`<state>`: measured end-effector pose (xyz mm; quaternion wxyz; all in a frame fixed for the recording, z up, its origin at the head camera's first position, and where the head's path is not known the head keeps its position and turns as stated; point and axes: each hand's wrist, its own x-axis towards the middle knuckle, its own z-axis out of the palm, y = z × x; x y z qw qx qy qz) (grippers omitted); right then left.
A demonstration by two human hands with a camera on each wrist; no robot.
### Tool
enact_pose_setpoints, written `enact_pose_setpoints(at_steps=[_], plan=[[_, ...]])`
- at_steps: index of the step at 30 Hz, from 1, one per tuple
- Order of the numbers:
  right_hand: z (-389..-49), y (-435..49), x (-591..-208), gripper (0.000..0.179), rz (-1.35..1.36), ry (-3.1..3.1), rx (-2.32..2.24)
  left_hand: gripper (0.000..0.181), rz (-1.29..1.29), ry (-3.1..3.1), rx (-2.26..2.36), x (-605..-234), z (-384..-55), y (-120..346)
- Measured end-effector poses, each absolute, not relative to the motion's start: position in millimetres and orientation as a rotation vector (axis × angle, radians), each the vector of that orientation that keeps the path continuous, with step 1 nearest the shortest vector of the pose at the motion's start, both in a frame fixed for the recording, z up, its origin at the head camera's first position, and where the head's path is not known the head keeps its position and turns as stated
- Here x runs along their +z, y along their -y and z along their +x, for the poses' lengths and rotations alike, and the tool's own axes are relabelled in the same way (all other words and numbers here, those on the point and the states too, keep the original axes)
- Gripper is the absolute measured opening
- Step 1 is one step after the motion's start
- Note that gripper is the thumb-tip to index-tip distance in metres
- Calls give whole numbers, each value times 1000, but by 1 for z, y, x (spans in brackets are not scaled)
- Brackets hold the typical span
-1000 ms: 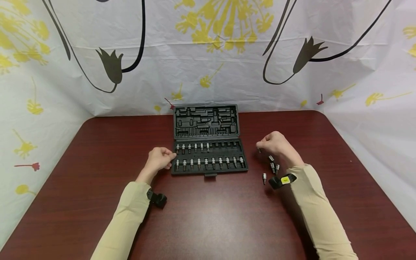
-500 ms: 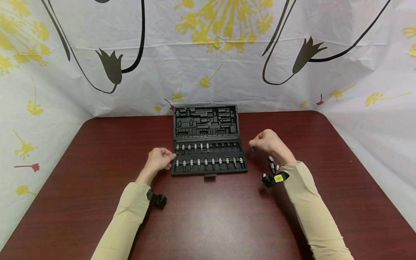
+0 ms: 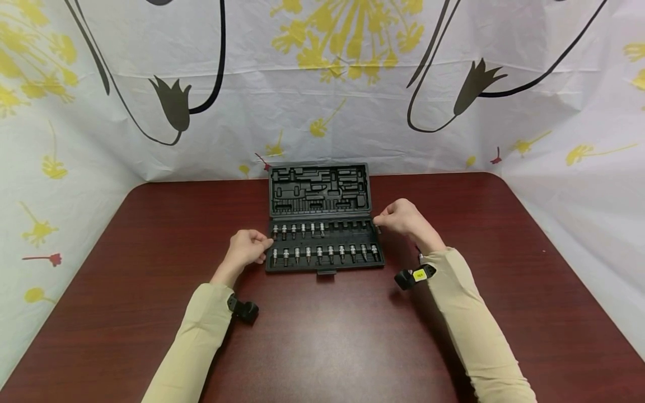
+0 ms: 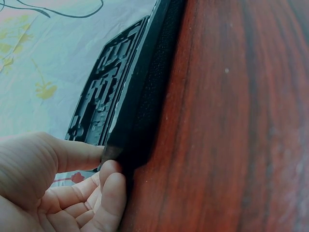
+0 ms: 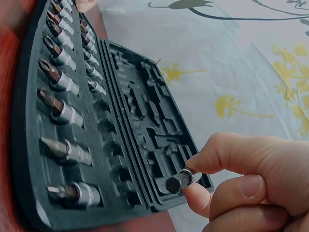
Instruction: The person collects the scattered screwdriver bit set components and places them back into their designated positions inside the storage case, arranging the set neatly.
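Note:
An open black case [image 3: 297, 242] lies on the table, its moulded lid [image 3: 319, 190] tilted up at the back. Bit sockets [image 5: 63, 113] fill the front row and the left part of the back row; the back row's right slots [image 5: 116, 150] are bare. At the case's left edge, my left hand [image 3: 245, 246] pinches the rim between thumb and fingers, as the left wrist view shows. My right hand [image 3: 405, 218] pinches a hex bit socket [image 5: 179, 181] between thumb and index finger, right by the case's back right corner. Its dark six-sided end faces the right wrist camera.
Right of the case, a loose bit socket [image 3: 420, 256] shows partly beside my right wrist, the sleeve covering the spot around it. Dark red table [image 3: 322, 336] stretches in front of the case. A patterned white curtain [image 3: 353, 123] hangs behind the table's back edge.
My right hand has moved left from the loose bit sockets to the case's right edge, carrying the hex bit socket. Its forearm now hides most of the loose ones. The left hand stays put.

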<state>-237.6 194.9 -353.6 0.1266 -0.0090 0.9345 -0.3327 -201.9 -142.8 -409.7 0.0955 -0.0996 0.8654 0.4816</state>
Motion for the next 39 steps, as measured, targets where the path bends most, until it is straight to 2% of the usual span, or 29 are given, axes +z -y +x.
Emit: enact_pose_setpoints(at_steps=[19, 30, 39], plan=[[-240, -167, -354, 23, -127, -2691, -966, 18, -304, -2568, 1399, -410, -202, 144], [-245, -155, -355, 23, -86, -2649, -996, 18, -272, -2560, 1405, -409, -201, 144], [-245, -145, -357, 31, -91, -2622, -1058, 18, -266, -2554, 1417, -407, -200, 144]])
